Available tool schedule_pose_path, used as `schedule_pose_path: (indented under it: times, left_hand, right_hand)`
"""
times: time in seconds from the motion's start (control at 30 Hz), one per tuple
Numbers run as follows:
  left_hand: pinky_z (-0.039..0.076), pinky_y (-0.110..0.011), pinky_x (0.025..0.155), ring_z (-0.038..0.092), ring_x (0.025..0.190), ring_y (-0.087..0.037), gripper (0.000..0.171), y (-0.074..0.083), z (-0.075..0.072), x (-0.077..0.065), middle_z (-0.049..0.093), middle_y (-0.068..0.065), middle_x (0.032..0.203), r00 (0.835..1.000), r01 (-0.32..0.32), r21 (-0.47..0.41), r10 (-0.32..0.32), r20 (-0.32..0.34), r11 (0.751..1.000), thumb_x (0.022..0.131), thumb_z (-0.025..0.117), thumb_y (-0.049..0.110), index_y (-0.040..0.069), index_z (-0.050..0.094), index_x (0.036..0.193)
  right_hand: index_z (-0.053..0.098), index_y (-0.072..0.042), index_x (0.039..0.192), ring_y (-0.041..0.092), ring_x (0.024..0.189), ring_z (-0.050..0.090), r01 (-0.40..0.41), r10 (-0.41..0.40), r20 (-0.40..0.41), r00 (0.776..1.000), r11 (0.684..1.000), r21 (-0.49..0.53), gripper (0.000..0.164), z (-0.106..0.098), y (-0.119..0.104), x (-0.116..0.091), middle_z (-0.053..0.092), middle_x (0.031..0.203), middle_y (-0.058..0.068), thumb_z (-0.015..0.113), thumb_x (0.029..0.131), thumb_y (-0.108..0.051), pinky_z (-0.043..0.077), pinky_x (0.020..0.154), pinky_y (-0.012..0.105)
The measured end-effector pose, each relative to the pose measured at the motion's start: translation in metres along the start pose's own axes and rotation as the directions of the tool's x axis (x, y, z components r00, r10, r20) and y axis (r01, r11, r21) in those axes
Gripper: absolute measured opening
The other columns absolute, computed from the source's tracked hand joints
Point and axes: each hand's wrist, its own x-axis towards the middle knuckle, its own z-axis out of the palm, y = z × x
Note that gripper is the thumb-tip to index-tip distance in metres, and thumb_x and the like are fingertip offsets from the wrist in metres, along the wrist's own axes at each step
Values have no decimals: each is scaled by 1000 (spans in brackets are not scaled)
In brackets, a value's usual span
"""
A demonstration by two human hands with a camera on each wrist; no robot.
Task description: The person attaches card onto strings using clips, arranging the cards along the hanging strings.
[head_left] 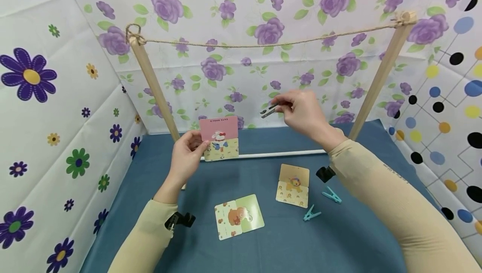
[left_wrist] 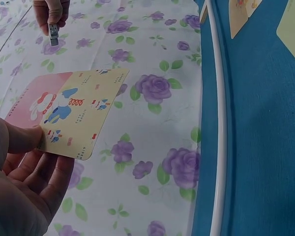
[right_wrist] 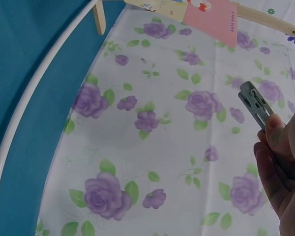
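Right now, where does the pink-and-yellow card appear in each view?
Head: the pink-and-yellow card is just left of centre, in the left hand.
Left wrist: card left of centre, same hand.
Right wrist: card along the top edge, partly cut off.
Shared landmark: white rod.

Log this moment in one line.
left hand: holds pink-yellow card | right hand: pinches clothespin | rope: tied between posts | teal clips: on blue cloth

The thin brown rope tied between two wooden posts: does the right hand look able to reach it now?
Probably yes. The right hand appears below the rope in the head view, and nothing visible blocks the way, though it pinches a small grey clothespin.
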Motion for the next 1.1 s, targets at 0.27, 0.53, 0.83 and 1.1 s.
schedule_pose_path:
  times: [0.27,0.53,0.83,1.1]
  left_hand:
    - [57,-24,80,72,97,-21,21,2,-2,4,74,-20,110,1000,18,-7,-18,1,1000,107,69,11,-2,68,123]
    - [56,-26,79,71,97,-22,22,7,-5,8,73,-20,110,1000,5,-2,-5,15,1000,107,69,13,-2,67,124]
    - [57,-28,79,71,98,-24,24,16,-10,15,73,-20,112,1000,-16,16,15,25,1000,108,68,12,-2,66,126]
    - [59,-47,86,72,98,-18,23,27,-12,20,73,-17,113,999,-29,5,29,25,1000,107,68,13,-1,67,126]
  right_hand:
    - [83,-2,106,19,82,77,15,-15,-20,1000,1000,6,23,-2,-4,4,80,102,11,68,97,12,60,66,35]
    - [83,-2,108,18,83,76,23,-23,-27,999,1000,-3,25,-4,-9,10,80,101,9,66,97,13,56,64,31]
    - [84,-3,106,19,83,75,51,-53,-59,997,998,-26,23,-9,-19,18,79,100,10,68,98,11,57,66,35]
    - [84,-3,105,18,83,77,69,-72,-95,993,997,-32,26,-15,-25,30,80,99,10,65,97,13,57,67,34]
